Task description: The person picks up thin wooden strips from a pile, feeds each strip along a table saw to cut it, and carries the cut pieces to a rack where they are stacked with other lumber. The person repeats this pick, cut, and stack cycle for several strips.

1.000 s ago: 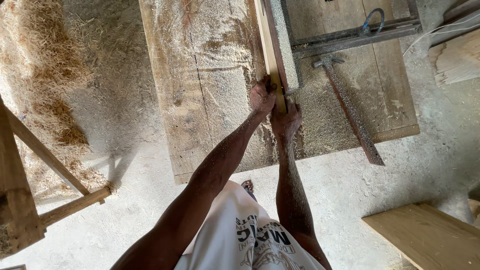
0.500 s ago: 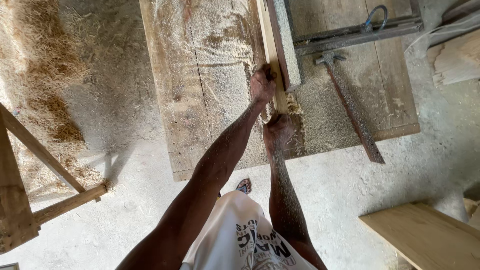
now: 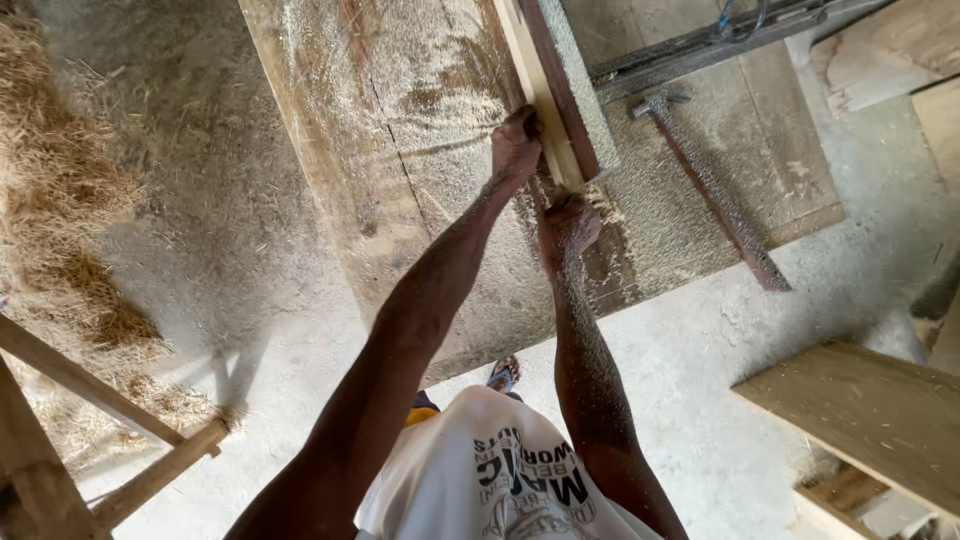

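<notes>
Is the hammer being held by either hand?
No. The hammer lies untouched on the dusty bench, while the left hand and the right hand press on the pale wooden strip.

Both hands (image 3: 540, 190) on pale batten (image 3: 535, 90)

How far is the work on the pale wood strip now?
Sawdust on the bench suggests cutting is done. In hand: left hand and right hand grip the pale wood strip against the fence. Most of its length lies ahead. The hammer lies untouched.
</notes>
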